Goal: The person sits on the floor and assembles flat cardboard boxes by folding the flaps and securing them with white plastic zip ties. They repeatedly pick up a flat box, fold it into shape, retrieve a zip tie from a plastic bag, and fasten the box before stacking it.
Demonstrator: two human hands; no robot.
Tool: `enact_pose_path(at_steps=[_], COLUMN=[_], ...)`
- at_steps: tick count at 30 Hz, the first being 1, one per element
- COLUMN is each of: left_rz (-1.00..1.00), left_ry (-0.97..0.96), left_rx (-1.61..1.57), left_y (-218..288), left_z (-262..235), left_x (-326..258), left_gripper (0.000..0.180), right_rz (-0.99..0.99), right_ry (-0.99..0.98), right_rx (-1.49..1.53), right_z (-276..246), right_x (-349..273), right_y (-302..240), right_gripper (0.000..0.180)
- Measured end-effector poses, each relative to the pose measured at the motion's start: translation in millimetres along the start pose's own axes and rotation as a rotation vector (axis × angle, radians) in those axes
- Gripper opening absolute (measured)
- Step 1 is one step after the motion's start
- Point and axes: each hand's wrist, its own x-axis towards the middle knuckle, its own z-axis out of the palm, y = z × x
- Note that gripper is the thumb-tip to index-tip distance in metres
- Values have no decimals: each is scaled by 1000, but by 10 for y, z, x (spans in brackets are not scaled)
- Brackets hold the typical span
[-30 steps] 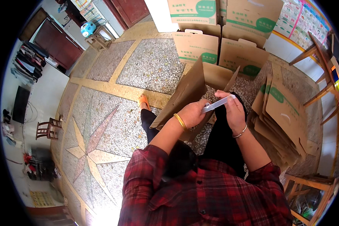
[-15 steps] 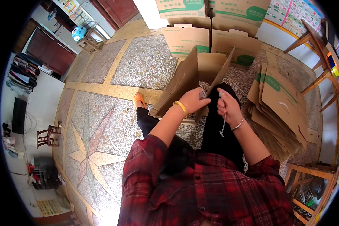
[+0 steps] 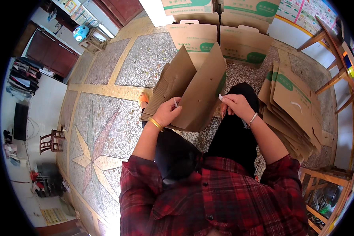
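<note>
Terrazzo floor [image 3: 106,129] below — left hand [image 3: 167,112] pinches the folded cardboard box [image 3: 192,92] at its near edge; right hand [image 3: 236,105], just right of it, grips a small white strip [image 3: 220,96]. The box stands tilted, long axis running away from the person.

Both hands raised, left hand [image 3: 167,112] and right hand [image 3: 234,104] pinching.

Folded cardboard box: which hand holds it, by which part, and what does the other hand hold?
The left hand grips the cardboard box at its lower edge; the right hand pinches a small white piece.

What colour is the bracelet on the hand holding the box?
Gold. The bangle sits on the left hand's wrist, clearest in the head view.
</note>
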Motion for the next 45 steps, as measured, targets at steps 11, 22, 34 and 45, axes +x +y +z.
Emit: enact_pose_path(at_steps=[11,22,34,45], left_rz=[11,119,147,130], left_ry=[-89,-186,-314,-354], left_rx=[-13,-36,215,148], left_y=[216,238,627,653], left_z=[-69,72,294,333], left_x=[-297,-333,-591,-475], left_gripper=[46,49,56,62], right_rz=[-152,-208,-42,-43], right_ry=[3,32,117,128], right_rx=[-987,-1211,-1048,-990], right_z=[-31,-17,342,106], right_x=[597,731,627,263], right_y=[249,288,302,341], right_gripper=[20,12,17,16])
